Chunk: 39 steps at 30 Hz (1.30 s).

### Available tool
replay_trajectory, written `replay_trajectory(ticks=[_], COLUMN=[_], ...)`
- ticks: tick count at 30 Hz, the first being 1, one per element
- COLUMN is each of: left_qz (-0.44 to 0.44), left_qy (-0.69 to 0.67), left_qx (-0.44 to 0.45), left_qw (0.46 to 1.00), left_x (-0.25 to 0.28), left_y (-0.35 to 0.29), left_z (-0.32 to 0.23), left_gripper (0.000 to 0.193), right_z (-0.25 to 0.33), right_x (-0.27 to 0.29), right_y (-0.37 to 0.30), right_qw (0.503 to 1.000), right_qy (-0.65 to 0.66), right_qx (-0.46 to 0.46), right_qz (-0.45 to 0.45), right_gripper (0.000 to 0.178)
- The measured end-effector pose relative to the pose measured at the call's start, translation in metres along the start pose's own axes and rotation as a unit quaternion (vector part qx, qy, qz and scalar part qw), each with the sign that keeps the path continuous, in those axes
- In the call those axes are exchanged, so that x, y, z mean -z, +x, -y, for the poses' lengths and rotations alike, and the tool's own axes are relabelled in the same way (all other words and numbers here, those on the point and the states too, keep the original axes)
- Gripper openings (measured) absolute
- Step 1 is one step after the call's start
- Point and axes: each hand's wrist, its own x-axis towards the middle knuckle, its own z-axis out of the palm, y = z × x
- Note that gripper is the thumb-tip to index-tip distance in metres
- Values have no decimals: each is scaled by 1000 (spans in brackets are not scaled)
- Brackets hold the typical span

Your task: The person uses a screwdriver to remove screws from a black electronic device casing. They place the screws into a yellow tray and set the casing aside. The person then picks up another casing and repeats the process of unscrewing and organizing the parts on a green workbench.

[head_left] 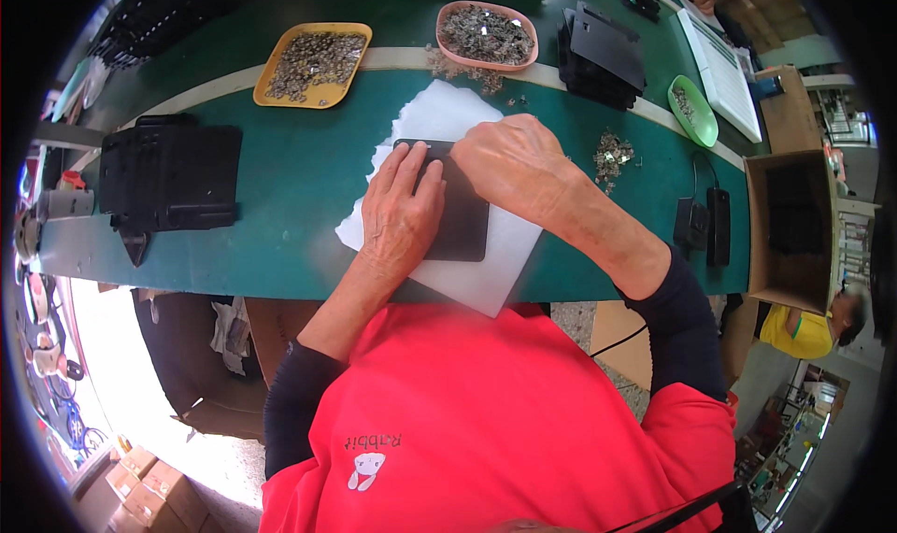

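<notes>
Head view shows us both of our hands down on a flat black panel (460, 217) that lies on a sheet of white paper (439, 122) on the green worktable (299, 178), close to the table's near edge. Our left hand (402, 211) is spread flat, its fingers (408, 164) stretched out side by side and pressing on the panel's left part, palm down. Our right hand (509, 164) is curled over the panel's upper right corner, knuckles up; its fingertips are tucked underneath and hidden from us, so we cannot tell whether they pinch anything.

Beyond the paper, a yellow tray (313, 64) and a pink tray (487, 35) each hold a heap of small metal parts. A small loose pile of the same parts (612, 155) lies just right of our right hand, and a green dish (693, 110) sits farther right. A stack of black panels (170, 173) rests well to the left, and another stack (603, 56) stands behind the right hand. An open cardboard box (790, 229) sits at the table's right end.
</notes>
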Motion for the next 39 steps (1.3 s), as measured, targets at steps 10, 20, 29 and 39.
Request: replay_trajectory(ticks=[10,20,29,39], left_qz=[-11,-21,-3,20], left_qy=[-25,45,31,18], left_qx=[108,86,91,90], left_qw=[994,995,995,996], left_x=[17,14,17,19], left_y=[-24,-25,-22,-20], left_z=[1,1,0,3], left_gripper=[45,45,47,51], right_z=[8,13,19,20], right_x=[-59,-66,-64,-60], right_y=[-20,-17,-2,5], right_qw=[988,986,988,989], right_qy=[85,76,59,71], right_qx=[-24,-27,-21,-10], right_qz=[-123,-147,-142,-131], right_gripper=[28,30,29,31])
